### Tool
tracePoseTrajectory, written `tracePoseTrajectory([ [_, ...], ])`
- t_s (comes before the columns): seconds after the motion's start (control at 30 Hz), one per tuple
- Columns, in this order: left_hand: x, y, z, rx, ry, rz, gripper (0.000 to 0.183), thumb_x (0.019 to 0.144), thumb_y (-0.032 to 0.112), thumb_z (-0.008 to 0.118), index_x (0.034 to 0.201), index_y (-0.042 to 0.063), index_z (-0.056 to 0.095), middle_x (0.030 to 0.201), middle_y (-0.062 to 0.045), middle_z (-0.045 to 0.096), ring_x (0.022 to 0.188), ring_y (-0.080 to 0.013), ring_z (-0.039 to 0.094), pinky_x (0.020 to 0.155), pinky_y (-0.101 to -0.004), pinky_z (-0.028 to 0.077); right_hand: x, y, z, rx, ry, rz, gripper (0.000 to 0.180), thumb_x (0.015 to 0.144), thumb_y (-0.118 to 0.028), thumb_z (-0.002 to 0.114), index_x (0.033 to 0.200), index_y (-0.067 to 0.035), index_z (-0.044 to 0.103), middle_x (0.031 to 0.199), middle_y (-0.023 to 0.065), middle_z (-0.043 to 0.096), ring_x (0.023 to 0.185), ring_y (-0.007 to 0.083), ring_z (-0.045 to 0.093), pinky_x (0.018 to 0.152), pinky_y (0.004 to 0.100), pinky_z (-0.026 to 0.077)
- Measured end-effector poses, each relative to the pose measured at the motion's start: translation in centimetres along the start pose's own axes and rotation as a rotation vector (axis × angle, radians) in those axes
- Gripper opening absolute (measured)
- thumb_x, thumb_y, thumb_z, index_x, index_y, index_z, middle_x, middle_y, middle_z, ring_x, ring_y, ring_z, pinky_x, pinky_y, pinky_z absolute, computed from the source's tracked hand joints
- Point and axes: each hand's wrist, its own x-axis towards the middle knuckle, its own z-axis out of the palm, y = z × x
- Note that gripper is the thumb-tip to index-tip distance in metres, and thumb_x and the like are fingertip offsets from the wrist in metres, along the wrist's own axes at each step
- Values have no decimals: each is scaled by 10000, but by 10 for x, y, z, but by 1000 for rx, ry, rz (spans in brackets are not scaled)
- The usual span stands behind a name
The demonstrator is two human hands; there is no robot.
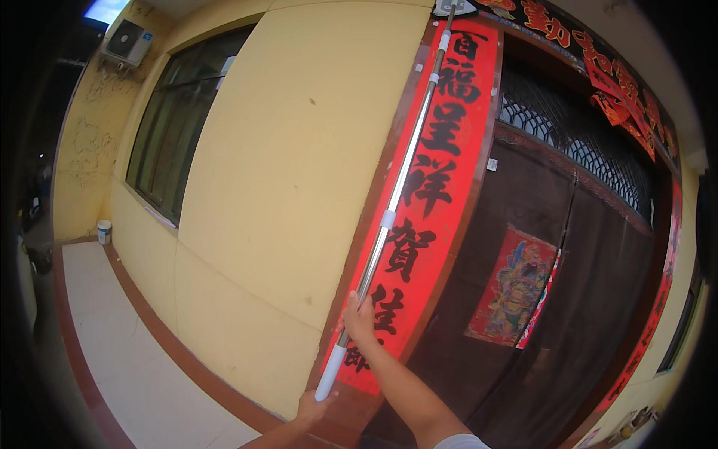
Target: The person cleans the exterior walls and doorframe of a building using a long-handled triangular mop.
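A long telescopic metal pole [408,149] with pale plastic collars slants up in front of a red paper door banner [429,185] that bears large black characters. My left hand [312,408] grips the pole's white lower handle [331,373] at the bottom end. Higher up, my right hand [359,321] is wrapped around the metal shaft. At the top of the pole is a flat mop-like head [455,8] in grey and white, partly cut off by the picture's upper edge. It is at the upper end of the banner; whether it touches the wall, I cannot tell.
Right of the banner hangs a dark door curtain [527,202] before a doorway, with a coloured figure print [513,286]. A lintel banner [583,47] has loose red paper strips [622,106]. Leftward are a yellow wall [269,185], window [185,123], air-conditioner unit [126,42] and bucket [104,232].
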Motion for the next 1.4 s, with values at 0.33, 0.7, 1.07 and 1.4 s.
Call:
tracePoseTrajectory([
  [0.33, -239, -201, -50, 222, -64, -277, 361, 733, 264, 622, 863, -73, 621, 743, -227, 632, 745, -331, 638, 640, -419, 495, -221, 87, -10, 236, -461, 485, 298, 894, -174, 513, 1125, -26, 398, 869, 154, 572, 803, 242, 622, 708, 371, 536],
  [0.7, -306, -271, -51, 319, -168, -327, 379, 709, 306, 681, 955, 23, 623, 859, -147, 643, 821, -273, 612, 704, -390, 473, 36, -124, -24, 250, 59, 90, 207, 824, -175, 617, 823, -46, 455, 592, 52, 480, 417, 145, 465, 366, 300, 392],
  [1.07, -122, -36, 25, -37, -104, 250, 290, 786, 201, 634, 982, 8, 543, 884, -208, 619, 862, -324, 615, 706, -394, 487, 194, -209, -105, -40, 228, -278, 236, 808, -233, 638, 804, -31, 516, 615, 49, 486, 441, 123, 477, 358, 271, 422],
  [1.4, -35, 89, 35, 206, -207, 226, 414, 721, 84, 572, 1088, -48, 433, 816, -293, 588, 829, -438, 581, 679, -500, 473, 249, -284, -171, -200, 417, -489, 254, 882, -258, 495, 754, -41, 464, 562, 37, 452, 412, 120, 438, 357, 256, 395],
])
